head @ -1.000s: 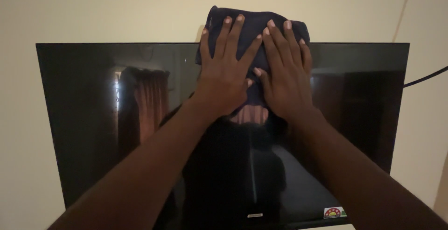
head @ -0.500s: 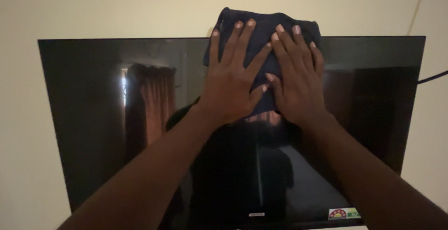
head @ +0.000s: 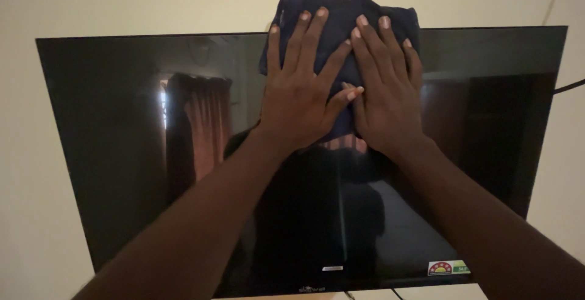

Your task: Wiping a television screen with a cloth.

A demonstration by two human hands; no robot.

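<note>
Head view: I am pressing left hand (head: 298, 102) and right hand (head: 382, 102), grip released, flat on the dark cloth (head: 341, 17) at the television screen's (head: 122, 154) top edge; soft, light, likely bunching.

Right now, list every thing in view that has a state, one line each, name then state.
Television: switched off, dark screen mirroring a curtained room, hung on the wall.
Dark cloth: folded, pressed flat on the screen's top edge, sticking up above it.
Left hand: open, fingers spread, flat on the cloth.
Right hand: open, flat on the cloth beside the left.
Sticker: stuck at the screen's lower right.
</note>
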